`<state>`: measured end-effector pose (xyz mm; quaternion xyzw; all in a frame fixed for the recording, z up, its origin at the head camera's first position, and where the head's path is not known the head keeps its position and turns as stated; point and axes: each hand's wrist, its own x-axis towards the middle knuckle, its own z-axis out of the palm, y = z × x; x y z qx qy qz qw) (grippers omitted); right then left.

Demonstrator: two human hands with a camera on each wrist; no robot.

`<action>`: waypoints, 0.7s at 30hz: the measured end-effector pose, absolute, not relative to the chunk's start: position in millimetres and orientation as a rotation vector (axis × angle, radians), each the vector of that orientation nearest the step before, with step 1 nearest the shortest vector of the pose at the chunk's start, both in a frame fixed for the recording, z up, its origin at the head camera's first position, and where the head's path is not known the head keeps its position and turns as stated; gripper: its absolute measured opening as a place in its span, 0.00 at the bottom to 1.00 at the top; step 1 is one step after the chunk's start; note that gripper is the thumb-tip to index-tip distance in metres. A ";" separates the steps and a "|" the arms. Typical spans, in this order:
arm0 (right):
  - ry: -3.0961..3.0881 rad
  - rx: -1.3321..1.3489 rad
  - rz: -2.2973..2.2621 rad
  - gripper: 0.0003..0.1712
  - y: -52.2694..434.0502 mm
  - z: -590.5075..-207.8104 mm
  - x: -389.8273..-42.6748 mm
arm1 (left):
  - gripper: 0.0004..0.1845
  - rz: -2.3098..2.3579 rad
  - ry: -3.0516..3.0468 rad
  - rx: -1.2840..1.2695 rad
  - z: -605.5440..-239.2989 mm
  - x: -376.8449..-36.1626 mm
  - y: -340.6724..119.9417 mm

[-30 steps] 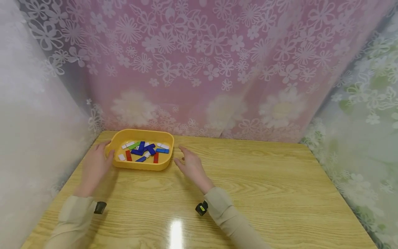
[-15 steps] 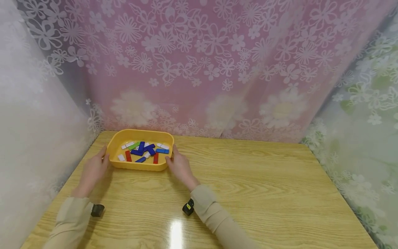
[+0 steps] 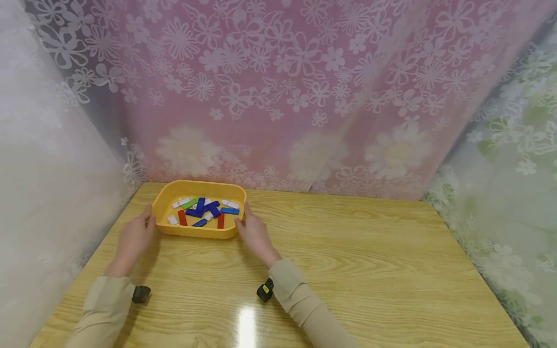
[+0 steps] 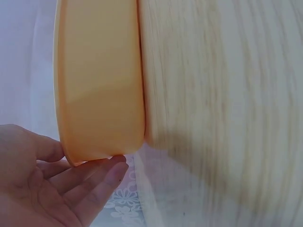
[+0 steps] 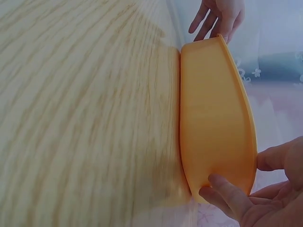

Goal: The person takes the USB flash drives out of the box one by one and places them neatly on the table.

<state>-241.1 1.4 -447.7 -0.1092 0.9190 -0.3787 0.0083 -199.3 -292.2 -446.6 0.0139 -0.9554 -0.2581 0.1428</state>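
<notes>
- A yellow tray [image 3: 197,231] sits at the far left corner of the wooden tabletop [image 3: 348,270], close to the curtain edge.
- Inside it lie small flat pieces [image 3: 202,211] in blue, red, white and green, loosely heaped; only the head view looks into the tray and shows them.
- The left hand [image 3: 135,237] rests against the tray's left end, fingers fairly straight and relaxed. The left wrist view shows the fingertips [image 4: 111,166] touching the tray's corner just under the rim, not curled round it.
- The right hand [image 3: 254,232] is at the tray's right end. The right wrist view shows what the head view hides: a finger [image 5: 222,187] is pressed on the outer wall and the thumb [image 5: 272,158] lies by the rim, so the hand pinches that end of the tray.
- The right wrist view also looks along the tray's long side to the left hand at the far end.
- Both arms wear beige sleeves [image 3: 300,295].
- A pink flowered curtain [image 3: 283,96] hangs behind the tabletop, with pale lace curtains [image 3: 505,169] at the sides.
</notes>
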 end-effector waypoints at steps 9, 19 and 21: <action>2.861 -0.294 -1.194 0.35 15.8 -446.4 -242.7 | 0.24 -0.716 -2.748 -0.004 -448.6 -201.1 -278.9; 2.814 -0.262 -1.222 0.35 40.8 -443.2 -244.1 | 0.25 -0.743 -2.762 -0.028 -447.9 -202.9 -257.2; 2.810 -0.258 -1.237 0.35 45.8 -443.4 -244.4 | 0.25 -0.747 -2.766 -0.028 -447.2 -203.2 -252.3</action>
